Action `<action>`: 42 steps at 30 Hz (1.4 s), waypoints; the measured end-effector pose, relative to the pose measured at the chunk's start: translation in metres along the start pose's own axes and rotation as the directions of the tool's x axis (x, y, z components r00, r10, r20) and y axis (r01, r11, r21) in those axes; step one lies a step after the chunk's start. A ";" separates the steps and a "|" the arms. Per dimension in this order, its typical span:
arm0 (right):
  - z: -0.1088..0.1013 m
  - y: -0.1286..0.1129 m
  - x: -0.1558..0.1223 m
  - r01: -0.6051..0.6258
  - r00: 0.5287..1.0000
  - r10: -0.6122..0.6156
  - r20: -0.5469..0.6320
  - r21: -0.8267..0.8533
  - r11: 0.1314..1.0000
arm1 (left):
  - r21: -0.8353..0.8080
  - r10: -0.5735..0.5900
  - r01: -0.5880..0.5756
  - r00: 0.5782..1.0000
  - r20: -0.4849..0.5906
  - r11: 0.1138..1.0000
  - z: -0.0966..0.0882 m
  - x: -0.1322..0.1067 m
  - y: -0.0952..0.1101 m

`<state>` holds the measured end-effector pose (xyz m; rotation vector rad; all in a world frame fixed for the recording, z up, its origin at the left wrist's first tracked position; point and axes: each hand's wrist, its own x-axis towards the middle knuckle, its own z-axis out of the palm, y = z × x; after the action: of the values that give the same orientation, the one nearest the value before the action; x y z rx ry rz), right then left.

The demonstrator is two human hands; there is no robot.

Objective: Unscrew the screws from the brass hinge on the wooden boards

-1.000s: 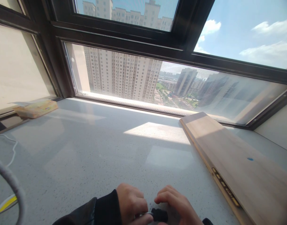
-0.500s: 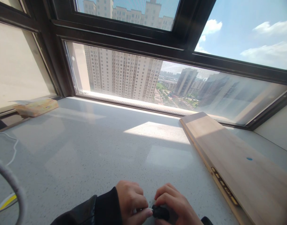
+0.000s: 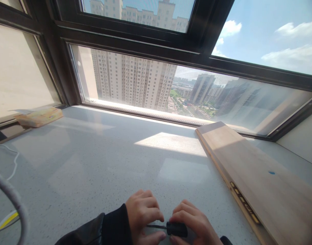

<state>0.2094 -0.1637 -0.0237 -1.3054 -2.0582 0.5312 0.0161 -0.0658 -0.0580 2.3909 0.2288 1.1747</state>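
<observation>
Both of my hands sit at the bottom edge of the view, over the pale speckled sill (image 3: 99,163). My right hand (image 3: 194,223) has its fingers curled round a small black plug-like piece (image 3: 176,229). My left hand (image 3: 143,216), in a black sleeve, pinches a thin dark wire or pin that runs out of the left end of that black piece. The two hands are almost touching. What lies under them is hidden.
A long wooden board (image 3: 258,177) lies along the right of the sill. At the far left rests a flat yellowish packet (image 3: 38,116). A grey cable (image 3: 10,197) and a thin white wire (image 3: 14,163) curve in from the left edge. Behind stands a dark-framed window (image 3: 156,54).
My left hand has drawn slightly left and up, so a short length of thin wire shows between it and the black piece. The right hand shifted a little right.
</observation>
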 end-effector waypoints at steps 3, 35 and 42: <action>-0.001 -0.001 0.000 0.000 1.000 0.000 -0.007 0.017 1.000 | 0.013 -0.010 0.009 1.000 0.019 1.000 0.002 -0.002 -0.002; 0.001 0.003 -0.001 0.007 1.000 -0.005 -0.025 0.059 0.998 | 0.075 0.038 -0.038 0.999 0.007 0.996 0.001 0.001 0.003; -0.002 0.002 0.002 -0.021 0.999 0.022 0.041 -0.014 1.000 | 0.048 -0.039 0.041 0.999 -0.033 0.998 -0.005 0.006 0.012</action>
<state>0.2115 -0.1608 -0.0235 -1.3367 -2.0867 0.5586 0.0149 -0.0730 -0.0453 2.3998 0.3179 1.2026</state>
